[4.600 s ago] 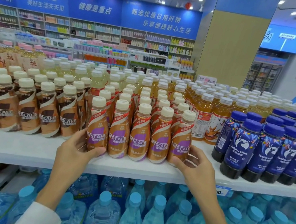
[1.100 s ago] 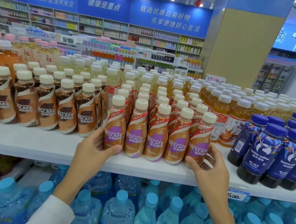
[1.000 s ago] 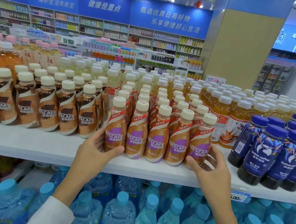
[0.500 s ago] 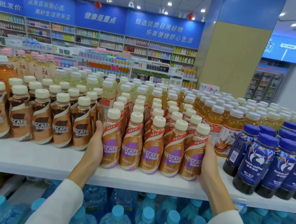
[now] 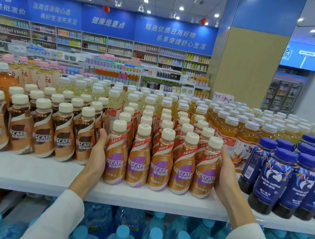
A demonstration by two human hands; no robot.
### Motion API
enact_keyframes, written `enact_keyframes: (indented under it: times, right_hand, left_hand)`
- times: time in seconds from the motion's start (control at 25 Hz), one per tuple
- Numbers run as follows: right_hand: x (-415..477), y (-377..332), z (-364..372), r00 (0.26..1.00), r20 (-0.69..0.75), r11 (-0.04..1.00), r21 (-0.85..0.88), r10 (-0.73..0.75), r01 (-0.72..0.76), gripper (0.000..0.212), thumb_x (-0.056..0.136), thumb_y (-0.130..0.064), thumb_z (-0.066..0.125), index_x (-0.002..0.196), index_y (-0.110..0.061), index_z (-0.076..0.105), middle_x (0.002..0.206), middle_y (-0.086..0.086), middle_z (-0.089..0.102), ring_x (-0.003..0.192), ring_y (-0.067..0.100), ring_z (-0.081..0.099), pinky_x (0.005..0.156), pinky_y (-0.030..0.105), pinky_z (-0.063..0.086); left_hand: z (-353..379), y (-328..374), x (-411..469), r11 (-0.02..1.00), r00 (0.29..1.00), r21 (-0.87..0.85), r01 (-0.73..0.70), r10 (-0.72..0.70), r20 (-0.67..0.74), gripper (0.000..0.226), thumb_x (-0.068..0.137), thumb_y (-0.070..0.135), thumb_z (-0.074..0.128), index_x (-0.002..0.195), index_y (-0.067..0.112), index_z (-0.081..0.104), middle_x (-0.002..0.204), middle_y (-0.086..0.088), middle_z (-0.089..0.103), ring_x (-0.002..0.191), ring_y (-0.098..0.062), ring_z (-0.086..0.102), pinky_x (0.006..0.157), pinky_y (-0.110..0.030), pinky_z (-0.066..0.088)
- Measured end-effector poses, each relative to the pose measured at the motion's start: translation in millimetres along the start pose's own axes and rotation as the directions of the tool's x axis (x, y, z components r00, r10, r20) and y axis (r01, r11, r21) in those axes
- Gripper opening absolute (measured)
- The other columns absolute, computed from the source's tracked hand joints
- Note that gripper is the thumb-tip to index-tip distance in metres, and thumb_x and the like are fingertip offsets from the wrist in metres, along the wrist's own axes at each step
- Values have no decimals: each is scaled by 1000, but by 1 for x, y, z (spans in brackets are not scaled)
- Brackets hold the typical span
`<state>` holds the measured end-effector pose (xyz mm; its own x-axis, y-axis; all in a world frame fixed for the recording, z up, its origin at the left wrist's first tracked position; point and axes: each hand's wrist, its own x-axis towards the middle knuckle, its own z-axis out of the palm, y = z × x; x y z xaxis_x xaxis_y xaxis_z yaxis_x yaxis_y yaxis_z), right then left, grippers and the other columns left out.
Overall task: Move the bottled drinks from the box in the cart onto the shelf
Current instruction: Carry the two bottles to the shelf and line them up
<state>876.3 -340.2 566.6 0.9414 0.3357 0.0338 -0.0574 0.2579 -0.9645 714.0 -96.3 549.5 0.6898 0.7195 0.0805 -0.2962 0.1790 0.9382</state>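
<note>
Shop shelf (image 5: 42, 173), left hand (image 5: 98, 151) and right hand (image 5: 223, 176) flat against purple-label bottle row (image 5: 160, 167)

Left hand (image 5: 97, 151), right hand (image 5: 224, 173): palms hidden (against bottles (image 5: 160, 167)).

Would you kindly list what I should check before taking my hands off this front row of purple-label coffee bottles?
1. Five purple-label bottles upright, caps level: ok.
2. Labels facing front: ok.
3. Bases fully on the shelf, behind its edge: ok.
4. Left hand and right hand press the row's ends: ok.
5. Row apart from brown-label bottles and blue bottles: ok.
6. Bottles left in the cart's box: cannot tell, out of view.
</note>
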Motion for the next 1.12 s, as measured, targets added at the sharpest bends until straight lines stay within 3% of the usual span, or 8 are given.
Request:
enact_keyframes:
  times: [0.2,0.32,0.56,1.0,1.08,1.12]
  right_hand:
    - [13,-1,3,1000,17,999,-43,7,-7,40,106,-45,36,103,-22,68,79,-5,78,71,12,76,59,27,58]
    - [16,2,1,999,27,1000,-19,20,-19,38,106,-43,37,104,-21,67,75,-5,78,67,11,75,53,23,59]
    - [18,3,-1,998,52,999,-25,24,-23,38,105,-43,39,104,-19,68,82,0,78,71,14,76,66,31,56]
    - [14,1,1,998,64,997,-75,22,-18,39,106,-42,37,106,-19,68,75,-3,78,67,13,75,67,32,54]
    - [12,0,-2,997,71,998,-63,18,-14,44,105,-50,36,116,-20,66,87,-4,79,77,14,76,70,34,58]
    - [11,2,-6,996,85,999,-48,12,-8,53,101,-60,35,126,-23,63,103,-5,78,91,16,76,79,37,59]
  left_hand:
    - [1,6,10,999,999,-13,29,-29,41,44,104,49,35,105,21,69,83,4,79,74,-10,76,59,-23,59]
    - [-1,1,12,999,999,-10,36,-36,30,40,105,45,37,104,21,68,78,4,78,68,-9,75,57,-23,58]
    - [-2,-1,14,999,998,1,52,-52,23,38,106,42,37,102,21,68,74,5,78,65,-9,74,55,-23,57]
    - [-2,2,10,998,998,2,60,-60,0,39,105,44,40,111,18,69,83,1,79,76,-14,75,69,-31,55]
    - [0,4,1,999,998,-22,49,-48,31,47,104,49,34,119,18,66,89,3,79,80,-11,75,73,-29,55]
    - [-4,2,-1,999,999,-38,37,-35,37,53,103,53,32,127,18,63,99,3,78,88,-10,74,79,-30,56]
